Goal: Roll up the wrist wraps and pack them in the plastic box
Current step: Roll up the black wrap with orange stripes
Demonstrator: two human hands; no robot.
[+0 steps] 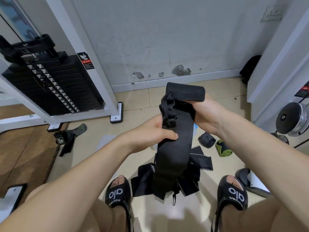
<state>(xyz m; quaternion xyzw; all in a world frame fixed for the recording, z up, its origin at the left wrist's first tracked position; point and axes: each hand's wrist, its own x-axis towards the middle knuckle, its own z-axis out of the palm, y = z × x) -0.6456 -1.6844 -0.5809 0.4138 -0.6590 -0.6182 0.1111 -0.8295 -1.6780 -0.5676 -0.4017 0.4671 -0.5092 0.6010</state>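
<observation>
- head view: both hands hold one black wrap [173, 148] up over the floor.
- left hand [155, 131] pinches its middle; right hand [205, 113] grips the top end.
- it looks soft, light and floppy.
- start rolling at the top end.
- the box may be the clear thing [195, 129] behind; hard to tell.

1. A long black wrist wrap [173, 148] hangs upright above the floor, its top end folded over, a thin loop bunched near the top.
2. A pile of flat black wraps [192, 180] lies on the floor beneath it.
3. A rolled dark wrap [206, 139] and a rolled green wrap [223, 148] lie side by side to the right.
4. Another wrap [66, 139] lies unrolled, far left.
</observation>
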